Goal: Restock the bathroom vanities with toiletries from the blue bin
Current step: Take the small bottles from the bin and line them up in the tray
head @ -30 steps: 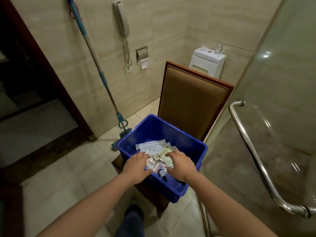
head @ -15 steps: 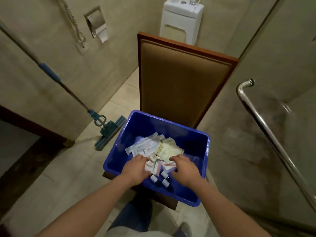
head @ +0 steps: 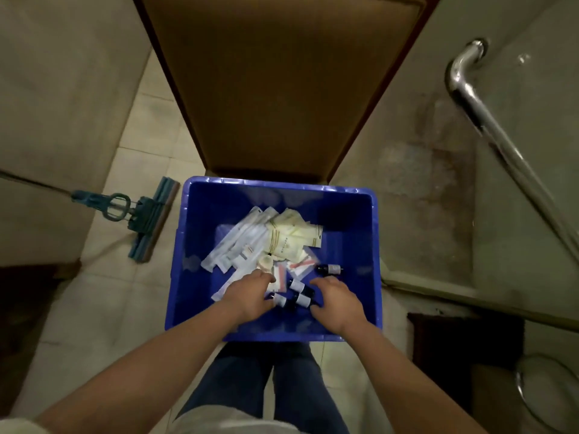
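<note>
The blue bin (head: 369, 245) stands on a chair seat right below me. Inside lie white packets (head: 235, 249), cream sachets (head: 291, 239) and several small dark bottles with white labels (head: 297, 286), one of them apart at the right (head: 329, 269). My left hand (head: 250, 294) reaches into the bin's near part, fingers bent down over packets, its thumb side against a bottle. My right hand (head: 338, 300) is beside it, fingers curled down next to the same cluster of bottles. The backs of both hands hide whether either one holds anything.
The chair's padded brown back (head: 282, 83) rises just behind the bin. A teal mop head (head: 150, 223) lies on the tiled floor at the left. A chrome bar (head: 501, 133) on the glass shower door runs along the right. My legs stand under the bin's near edge.
My head has tilted down, so the bin now sits centred below me. Both hands have slid toward the bin's near side, from the packets onto the small bottles.
</note>
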Tool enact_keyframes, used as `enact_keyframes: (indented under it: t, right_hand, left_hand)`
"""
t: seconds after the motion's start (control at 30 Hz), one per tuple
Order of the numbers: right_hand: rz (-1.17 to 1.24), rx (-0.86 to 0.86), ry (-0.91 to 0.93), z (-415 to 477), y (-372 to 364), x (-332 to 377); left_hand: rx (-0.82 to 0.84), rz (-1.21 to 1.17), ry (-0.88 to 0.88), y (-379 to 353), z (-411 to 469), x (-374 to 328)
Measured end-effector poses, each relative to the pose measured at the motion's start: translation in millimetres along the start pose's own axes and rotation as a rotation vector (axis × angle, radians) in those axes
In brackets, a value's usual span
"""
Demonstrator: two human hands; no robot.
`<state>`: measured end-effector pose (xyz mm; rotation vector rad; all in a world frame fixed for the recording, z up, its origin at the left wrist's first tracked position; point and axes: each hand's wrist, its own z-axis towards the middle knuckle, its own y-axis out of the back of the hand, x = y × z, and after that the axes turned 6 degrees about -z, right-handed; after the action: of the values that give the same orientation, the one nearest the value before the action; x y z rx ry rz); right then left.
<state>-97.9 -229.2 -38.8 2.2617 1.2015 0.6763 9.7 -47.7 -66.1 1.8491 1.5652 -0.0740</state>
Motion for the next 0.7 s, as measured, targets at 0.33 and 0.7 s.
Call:
enact_keyframes:
  t: [0.33,0.7]
  right_hand:
    - [0.094,0.064,-0.116,47,-57,-13]
    - [0.128,-0.010,-0.120,107,-92,-13]
  left_hand:
    - [0.084,0.067,-0.029,-45,57,23]
    - [0.087,0.211,-0.127,-81,97,42]
